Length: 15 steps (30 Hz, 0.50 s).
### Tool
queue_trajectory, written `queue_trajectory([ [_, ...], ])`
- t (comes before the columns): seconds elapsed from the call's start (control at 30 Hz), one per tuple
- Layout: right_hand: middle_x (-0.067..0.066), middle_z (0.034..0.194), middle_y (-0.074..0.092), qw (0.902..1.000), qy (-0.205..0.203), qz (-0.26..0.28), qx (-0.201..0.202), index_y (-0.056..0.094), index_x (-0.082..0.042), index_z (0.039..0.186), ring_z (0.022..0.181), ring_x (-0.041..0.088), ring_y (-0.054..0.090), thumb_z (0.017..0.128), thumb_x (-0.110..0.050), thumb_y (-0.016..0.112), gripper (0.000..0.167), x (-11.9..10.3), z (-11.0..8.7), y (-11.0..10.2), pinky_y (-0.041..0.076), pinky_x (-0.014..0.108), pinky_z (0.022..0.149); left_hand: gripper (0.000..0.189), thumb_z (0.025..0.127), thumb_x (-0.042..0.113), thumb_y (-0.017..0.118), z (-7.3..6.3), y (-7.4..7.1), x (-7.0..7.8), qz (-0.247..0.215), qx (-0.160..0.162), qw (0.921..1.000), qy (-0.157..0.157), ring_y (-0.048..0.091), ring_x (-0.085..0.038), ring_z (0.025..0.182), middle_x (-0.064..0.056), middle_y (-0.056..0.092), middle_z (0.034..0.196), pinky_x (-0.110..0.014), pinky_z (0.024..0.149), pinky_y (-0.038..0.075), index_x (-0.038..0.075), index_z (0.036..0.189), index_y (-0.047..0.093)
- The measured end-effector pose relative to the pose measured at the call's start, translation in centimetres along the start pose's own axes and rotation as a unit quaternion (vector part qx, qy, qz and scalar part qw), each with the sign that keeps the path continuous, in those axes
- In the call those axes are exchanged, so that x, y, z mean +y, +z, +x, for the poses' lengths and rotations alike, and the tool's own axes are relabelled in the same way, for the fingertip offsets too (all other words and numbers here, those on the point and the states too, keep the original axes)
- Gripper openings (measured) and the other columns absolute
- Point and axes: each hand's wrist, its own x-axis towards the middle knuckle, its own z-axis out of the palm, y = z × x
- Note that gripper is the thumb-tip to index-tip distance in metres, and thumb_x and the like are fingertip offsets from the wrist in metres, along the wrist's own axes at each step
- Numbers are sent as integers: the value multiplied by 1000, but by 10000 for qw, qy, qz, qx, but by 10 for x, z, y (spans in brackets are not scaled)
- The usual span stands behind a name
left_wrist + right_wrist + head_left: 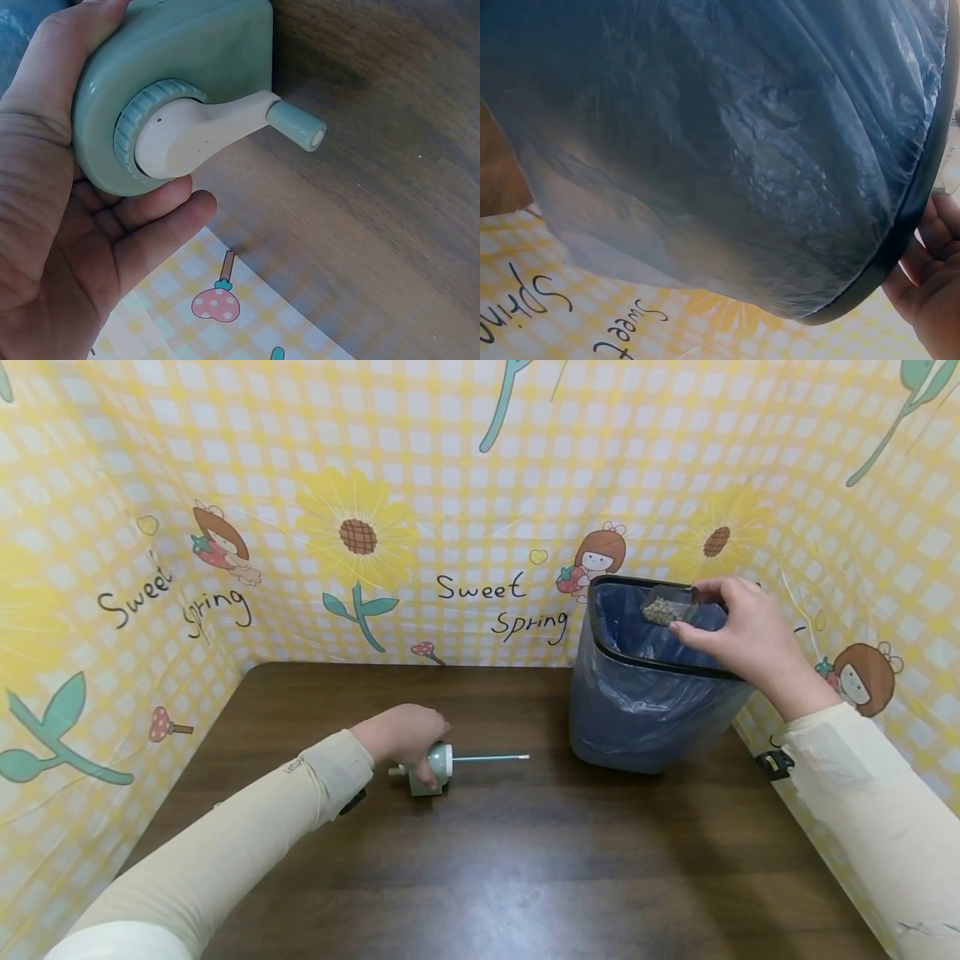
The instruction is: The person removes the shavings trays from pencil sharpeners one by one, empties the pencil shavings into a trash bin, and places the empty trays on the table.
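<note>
My left hand (408,732) grips a pale green crank pencil sharpener (232,45) on the brown table. Its white crank arm (202,135) ends in a green knob, pointing away from the palm in the left wrist view. From the sharpener's white front a blue pencil (487,757) sticks out to the right. At the upper right, my right hand (753,631) pinches a small clear shavings tray (684,599) between thumb and fingers. Grey-brown shavings (660,611) lie in the tray, which is held over the mouth of a lined trash bin (637,718).
The bin has a black rim (637,662) and a bluish plastic liner (780,150); it stands at the table's back right. Yellow checked cloth (465,510) with flowers and lettering hangs behind and at both sides. The dark wooden table (525,868) extends in front.
</note>
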Motion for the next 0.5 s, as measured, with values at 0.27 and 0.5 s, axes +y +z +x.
queue_trajectory([
  [0.27, 23, 127, 57, 9997, -133, -200, -47, 57, 1, 135, 118, 42, 51, 91, -40, 74, 63, -3, 6, -4, 39, 62, 98, 90, 69, 62, 87, -1, 0, -1, 9, 59, 10000, 58, 65, -15, 93, -7, 71, 123, -37, 94, 56, 2, 133, 65],
  [0.5, 25, 124, 60, 9985, -334, -439, -30, 60, 3, 132, 116, 41, 52, 90, -38, 75, 60, -2, 8, -4, 41, 60, 98, 89, 69, 61, 87, -1, 0, -1, -20, 91, 9999, 67, 66, -16, 94, -6, 72, 121, -37, 95, 55, 3, 132, 65],
])
